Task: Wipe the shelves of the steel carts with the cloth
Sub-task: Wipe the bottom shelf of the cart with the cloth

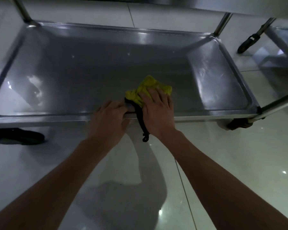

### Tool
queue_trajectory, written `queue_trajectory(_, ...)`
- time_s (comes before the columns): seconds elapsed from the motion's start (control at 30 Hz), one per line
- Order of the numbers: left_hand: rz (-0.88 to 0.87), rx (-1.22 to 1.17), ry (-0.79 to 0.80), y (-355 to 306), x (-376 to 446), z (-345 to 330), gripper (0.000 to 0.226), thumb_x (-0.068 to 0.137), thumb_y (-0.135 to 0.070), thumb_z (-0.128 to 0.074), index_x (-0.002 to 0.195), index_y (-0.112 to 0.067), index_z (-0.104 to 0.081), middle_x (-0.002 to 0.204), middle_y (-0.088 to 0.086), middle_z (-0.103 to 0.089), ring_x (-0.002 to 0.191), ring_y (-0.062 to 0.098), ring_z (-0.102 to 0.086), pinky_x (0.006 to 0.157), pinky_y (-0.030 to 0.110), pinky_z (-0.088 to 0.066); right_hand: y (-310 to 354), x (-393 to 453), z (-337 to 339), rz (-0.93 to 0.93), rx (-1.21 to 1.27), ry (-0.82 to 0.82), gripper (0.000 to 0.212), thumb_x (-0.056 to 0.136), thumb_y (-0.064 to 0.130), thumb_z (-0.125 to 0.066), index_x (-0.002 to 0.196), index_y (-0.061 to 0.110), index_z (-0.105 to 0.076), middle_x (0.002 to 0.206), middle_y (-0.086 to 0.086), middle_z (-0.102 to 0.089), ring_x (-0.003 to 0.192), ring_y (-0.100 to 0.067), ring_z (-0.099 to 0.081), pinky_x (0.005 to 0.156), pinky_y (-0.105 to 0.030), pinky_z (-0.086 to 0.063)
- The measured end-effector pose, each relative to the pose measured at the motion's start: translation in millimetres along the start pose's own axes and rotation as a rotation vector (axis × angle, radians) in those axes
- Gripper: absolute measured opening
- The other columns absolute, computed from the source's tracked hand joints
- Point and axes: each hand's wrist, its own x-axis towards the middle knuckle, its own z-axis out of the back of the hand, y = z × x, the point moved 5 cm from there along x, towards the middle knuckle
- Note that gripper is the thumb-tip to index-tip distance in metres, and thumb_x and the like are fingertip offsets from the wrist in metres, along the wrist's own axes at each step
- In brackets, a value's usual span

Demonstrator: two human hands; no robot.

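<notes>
I am in the wiping step on the lowest shelf. Nearest me, my left hand (109, 116) curls over the front lip of the dull grey steel cart shelf (90, 67), fingers hooked on the rim to steady the cart. Just beside it, my right hand (156, 110) lies flat with straight fingers, pressing the crumpled yellow-green cloth (148, 87) onto the shelf near its front edge, right of centre. A thin black strap (140, 120) trails from under that hand over the rim (what it belongs to I cannot tell). I judge the next move to be a firm sweep outward toward the far corners, keeping the palm down so the cloth does not bunch.

Beyond stand chrome corner posts (223, 24), glossy pale floor tiles (239, 163), and a second steel cart (284, 42) to the right.
</notes>
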Motion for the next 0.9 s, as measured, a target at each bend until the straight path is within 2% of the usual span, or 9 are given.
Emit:
queue_trajectory(0.1, -0.007, 0.021, -0.038, 2.1, -3.1, 1.9, 0.016, 0.079, -0.016, -0.075, 0.094, -0.014, -0.075, 0.098, 0.006, -0.068, 0.091, 0.034, -0.062, 0.075, 0.042, -0.051, -4.9, 4.9, -4.3, 0.017, 0.003, 0.006, 0.051, 0.094, 0.031, -0.031, 0.141, 0.029, -0.049, 0.152, 0.002, -0.041, 0.144, -0.028, -0.029, 0.118, -0.046, -0.018)
queue_trajectory(0.23, -0.035, 0.032, 0.016, 5.5, 8.1, 3.8, 0.018, 0.075, -0.03, -0.065, 0.088, -0.019, -0.074, 0.104, 0.003, -0.064, 0.102, 0.031, -0.057, 0.08, 0.041, -0.045, -11.8, 33.9, -13.8, -0.021, 0.061, 0.031, 0.046, 0.097, 0.024, -0.041, 0.14, 0.034, -0.05, 0.154, 0.005, -0.038, 0.147, -0.025, -0.023, 0.119, -0.043, -0.015)
queue_trajectory(0.3, -0.023, 0.019, 0.065, 10.0, 15.6, 5.8, 0.021, 0.075, -0.038, -0.066, 0.088, -0.024, -0.074, 0.109, 0.0, -0.063, 0.106, 0.028, -0.055, 0.083, 0.039, -0.042, -15.1, 53.2, -19.2, -0.048, 0.1, 0.04, 0.046, 0.098, 0.023, -0.042, 0.141, 0.036, -0.049, 0.157, 0.004, -0.035, 0.149, -0.024, -0.019, 0.12, -0.043, -0.013)
queue_trajectory(0.43, 0.007, 0.014, 0.089, 12.6, 24.0, 8.2, 0.031, 0.068, -0.044, -0.05, 0.081, -0.027, -0.072, 0.112, -0.01, -0.065, 0.106, 0.021, -0.057, 0.081, 0.034, -0.04, -19.0, 94.9, -27.2, -0.031, 0.1, 0.059, 0.049, 0.097, 0.024, -0.043, 0.145, 0.037, -0.044, 0.16, 0.004, -0.028, 0.15, -0.024, -0.013, 0.121, -0.043, -0.011)
queue_trajectory(0.53, 0.018, 0.02, 0.081, 13.7, 23.3, 6.7, 0.016, 0.073, -0.036, -0.062, 0.082, -0.028, -0.072, 0.117, -0.011, -0.064, 0.107, 0.021, -0.058, 0.083, 0.035, -0.04, -18.8, 127.4, -30.0, -0.034, 0.121, 0.104, 0.049, 0.099, 0.026, -0.039, 0.147, 0.037, -0.04, 0.161, 0.004, -0.025, 0.15, -0.024, -0.011, 0.121, -0.044, -0.009)
queue_trajectory(0.6, 0.033, 0.024, 0.094, 15.5, 24.2, 5.9, 0.011, 0.075, -0.033, -0.071, 0.084, -0.028, -0.072, 0.122, -0.012, -0.063, 0.109, 0.02, -0.058, 0.085, 0.035, -0.039, -17.3, 134.4, -29.5, -0.024, 0.117, 0.1, 0.048, 0.099, 0.027, -0.038, 0.146, 0.035, -0.041, 0.161, 0.004, -0.026, 0.15, -0.024, -0.013, 0.121, -0.044, -0.01)
queue_trajectory(0.73, 0.062, 0.011, 0.139, 15.3, 25.4, 5.9, 0.018, 0.074, -0.038, -0.077, 0.088, -0.028, -0.072, 0.124, -0.013, -0.061, 0.113, 0.019, -0.055, 0.088, 0.035, -0.038, -22.3, 109.3, -16.4, 0.042, 0.072, 0.058, 0.045, 0.098, 0.031, -0.041, 0.143, 0.035, -0.045, 0.156, 0.007, -0.033, 0.147, -0.023, -0.021, 0.119, -0.042, -0.018)
queue_trajectory(0.83, 0.086, 0.016, 0.153, 14.3, 23.8, 4.1, 0.016, 0.076, -0.036, -0.074, 0.09, -0.029, -0.072, 0.124, -0.015, -0.059, 0.114, 0.017, -0.054, 0.085, 0.031, -0.033, -36.4, 69.0, 0.9, 0.033, -0.024, 0.059, 0.043, 0.095, 0.036, -0.044, 0.138, 0.036, -0.047, 0.148, 0.006, -0.042, 0.136, -0.029, -0.035, 0.107, -0.048, -0.034)
queue_trajectory(0.9, 0.095, 0.028, 0.146, 12.1, 22.2, 3.8, 0.015, 0.078, -0.032, -0.072, 0.092, -0.029, -0.073, 0.127, -0.013, -0.059, 0.118, 0.017, -0.053, 0.087, 0.033, -0.036, -51.5, 39.9, 12.1, 0.0, -0.099, 0.036, 0.041, 0.095, 0.041, -0.045, 0.136, 0.035, -0.048, 0.145, 0.003, -0.046, 0.126, -0.035, -0.042, 0.098, -0.049, -0.038)
